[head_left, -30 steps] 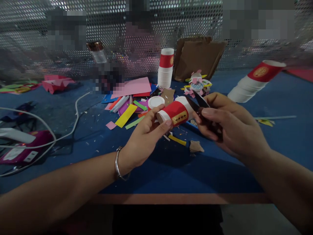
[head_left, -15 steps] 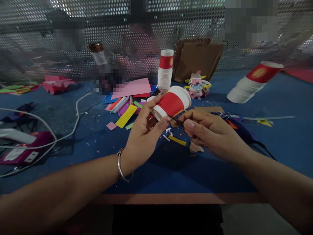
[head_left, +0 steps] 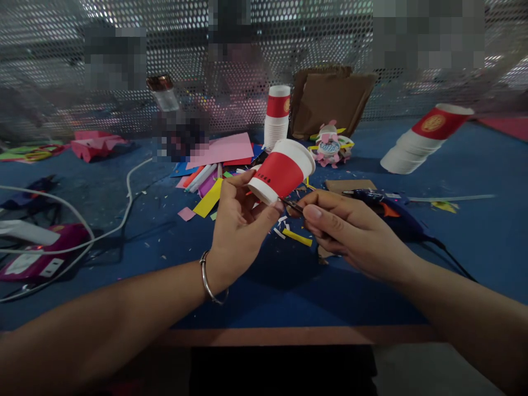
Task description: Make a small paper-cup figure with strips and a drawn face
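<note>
My left hand (head_left: 245, 225) is closed around the base end of a red and white paper cup (head_left: 280, 173), which tilts with its open rim up to the right. Between the thumb and fingers of my right hand (head_left: 340, 223) is a thin dark pointed tool (head_left: 293, 205); its kind is hard to make out. The tool's tip meets the cup near its base, close to my left thumb. Paper scraps (head_left: 297, 237) lie on the table below both hands.
Behind stand a cup stack (head_left: 277, 118), cardboard (head_left: 332, 104) and a small paper figure (head_left: 329, 147). A leaning cup stack (head_left: 427, 137) and a blue glue gun (head_left: 396, 212) are to the right. Coloured paper (head_left: 223, 149), a white cable (head_left: 129, 192) and a purple power strip (head_left: 61, 250) lie left.
The cup has turned in my left hand, so dark printing near its base now shows. It has shifted slightly left, and my right hand has moved a little left with the tool.
</note>
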`<state>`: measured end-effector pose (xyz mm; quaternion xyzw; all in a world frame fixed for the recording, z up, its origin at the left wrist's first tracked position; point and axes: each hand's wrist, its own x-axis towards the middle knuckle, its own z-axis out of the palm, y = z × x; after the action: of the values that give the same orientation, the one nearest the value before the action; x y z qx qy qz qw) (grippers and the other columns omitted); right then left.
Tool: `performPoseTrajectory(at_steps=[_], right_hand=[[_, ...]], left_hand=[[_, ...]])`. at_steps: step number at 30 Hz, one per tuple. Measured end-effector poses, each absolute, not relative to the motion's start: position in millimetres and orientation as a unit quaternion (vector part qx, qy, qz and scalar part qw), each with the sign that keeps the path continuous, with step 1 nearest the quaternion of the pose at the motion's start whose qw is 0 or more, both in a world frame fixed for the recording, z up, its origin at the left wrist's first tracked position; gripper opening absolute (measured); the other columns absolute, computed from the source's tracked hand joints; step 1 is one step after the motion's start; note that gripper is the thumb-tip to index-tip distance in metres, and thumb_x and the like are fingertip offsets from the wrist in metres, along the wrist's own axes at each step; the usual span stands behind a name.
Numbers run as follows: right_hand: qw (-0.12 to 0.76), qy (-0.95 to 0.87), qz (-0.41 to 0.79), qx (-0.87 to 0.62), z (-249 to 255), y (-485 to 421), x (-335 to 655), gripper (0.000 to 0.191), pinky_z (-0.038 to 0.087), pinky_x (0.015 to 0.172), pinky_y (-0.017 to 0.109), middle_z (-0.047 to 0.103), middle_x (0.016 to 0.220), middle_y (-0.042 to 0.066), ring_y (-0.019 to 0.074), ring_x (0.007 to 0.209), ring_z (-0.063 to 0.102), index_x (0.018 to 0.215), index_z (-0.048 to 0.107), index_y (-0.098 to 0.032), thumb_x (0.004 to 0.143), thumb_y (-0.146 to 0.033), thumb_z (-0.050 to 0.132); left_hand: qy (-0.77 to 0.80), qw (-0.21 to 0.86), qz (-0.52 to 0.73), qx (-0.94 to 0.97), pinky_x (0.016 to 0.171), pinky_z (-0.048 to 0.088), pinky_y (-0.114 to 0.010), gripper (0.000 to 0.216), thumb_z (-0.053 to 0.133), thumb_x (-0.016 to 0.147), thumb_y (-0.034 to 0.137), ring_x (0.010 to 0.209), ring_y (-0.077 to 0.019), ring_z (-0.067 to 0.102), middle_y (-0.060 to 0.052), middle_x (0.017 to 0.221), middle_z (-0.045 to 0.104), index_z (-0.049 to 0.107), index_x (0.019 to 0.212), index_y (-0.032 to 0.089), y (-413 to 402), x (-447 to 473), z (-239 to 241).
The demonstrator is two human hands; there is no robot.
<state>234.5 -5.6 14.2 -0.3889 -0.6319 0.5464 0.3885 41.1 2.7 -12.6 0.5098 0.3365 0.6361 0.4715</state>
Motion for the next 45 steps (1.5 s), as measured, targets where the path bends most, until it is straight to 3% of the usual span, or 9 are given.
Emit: performPoseTrajectory(at_steps=[14, 18, 23, 36, 45], right_hand=[[0.382, -0.627, 0.553, -0.395, 10.3, -4.3, 234.4, 0.044, 0.018, 0.041, 0.023, 0.045, 0.064, -0.007, 0.0047, 0.045, 0.031, 0.095, 0.065, -0.020, 0.099, -0.064, 0.070], [0.389, -0.625, 0.553, -0.392, 10.2, -4.9, 235.3, 0.044, 0.017, 0.041, 0.023, 0.042, 0.063, -0.008, 0.0047, 0.046, 0.030, 0.095, 0.066, -0.020, 0.099, -0.063, 0.070], [0.395, -0.613, 0.557, -0.396, 10.3, -8.8, 235.5, 0.042, 0.014, 0.042, 0.023, 0.043, 0.063, -0.007, 0.0048, 0.046, 0.028, 0.095, 0.065, -0.021, 0.101, -0.063, 0.069], [0.410, -0.586, 0.571, -0.404, 9.0, -10.3, 230.6, 0.045, 0.016, 0.040, 0.023, 0.045, 0.062, -0.007, 0.0050, 0.045, 0.030, 0.082, 0.062, -0.020, 0.094, -0.061, 0.078], [0.420, -0.577, 0.571, -0.405, 7.3, -11.0, 227.1, 0.049, 0.017, 0.040, 0.023, 0.044, 0.064, -0.006, 0.0046, 0.045, 0.032, 0.083, 0.061, -0.020, 0.094, -0.066, 0.076]], left_hand=[[0.332, 0.482, 0.624, 0.518, 0.098, 0.057, -0.034, 0.047, 0.086, 0.088, 0.023, 0.106, -0.0178, 0.072, -0.003, 0.116, 0.071, 0.051, 0.118, 0.027, 2.4, 39.8, -12.3], [0.336, 0.481, 0.613, 0.530, 0.099, 0.057, -0.036, 0.049, 0.087, 0.087, 0.027, 0.107, -0.0192, 0.073, -0.005, 0.119, 0.072, 0.052, 0.121, 0.025, 1.9, 39.3, -9.6], [0.341, 0.461, 0.623, 0.531, 0.101, 0.058, -0.036, 0.054, 0.089, 0.081, 0.020, 0.109, -0.0187, 0.073, -0.006, 0.119, 0.072, 0.050, 0.118, 0.024, 0.9, 41.1, -6.6], [0.356, 0.417, 0.618, 0.563, 0.096, 0.060, -0.036, 0.050, 0.087, 0.080, 0.019, 0.104, -0.0191, 0.072, -0.004, 0.111, 0.070, 0.049, 0.112, 0.025, 4.5, 40.0, -14.6], [0.368, 0.386, 0.618, 0.577, 0.098, 0.061, -0.037, 0.048, 0.086, 0.084, 0.020, 0.104, -0.0189, 0.072, -0.002, 0.110, 0.068, 0.047, 0.111, 0.027, 7.5, 39.2, -16.8]])
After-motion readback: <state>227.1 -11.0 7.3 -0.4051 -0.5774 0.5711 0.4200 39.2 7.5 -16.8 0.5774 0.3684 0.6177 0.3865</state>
